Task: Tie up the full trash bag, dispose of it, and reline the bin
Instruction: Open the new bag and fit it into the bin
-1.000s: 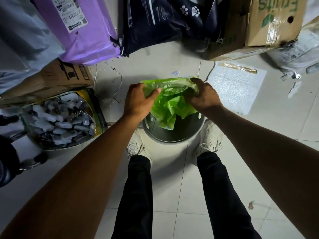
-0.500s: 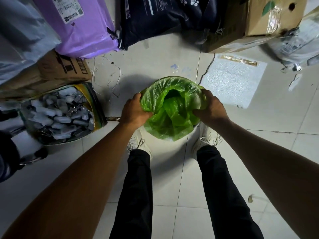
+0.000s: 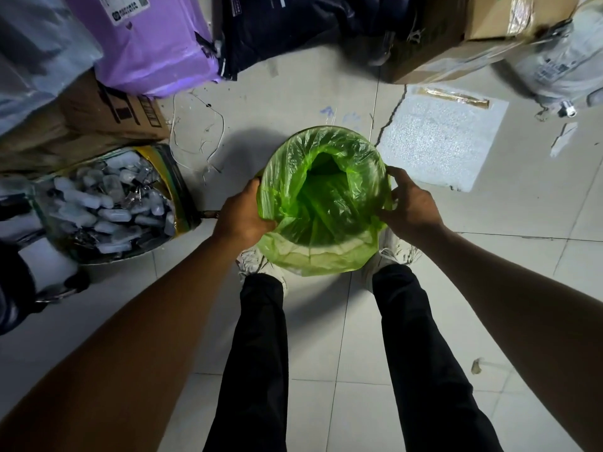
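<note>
Liner (image 3: 323,197) is over the hidden bin at 12 o'clock from our shoes (image 3: 250,261) — left hand (image 3: 241,216) grips its skirt at 9, right hand (image 3: 409,207) at 3 — we should tug down evenly, then seat the slack 6 o'clock side.

**Plastic, tile, foam and card**

The bag (image 3: 326,197) at centre is thin, see-through green plastic, glossy and crinkled. The floor tiles (image 3: 326,402) are pale, smooth and slightly shiny. At 2 o'clock lies a white foam sheet (image 3: 440,148) with a grainy surface. The cardboard box (image 3: 98,122) at 10 o'clock is matt brown. The purple parcel (image 3: 153,50) at 11 o'clock is slick plastic film. The trousers (image 3: 261,353) are matt black cloth.
</note>
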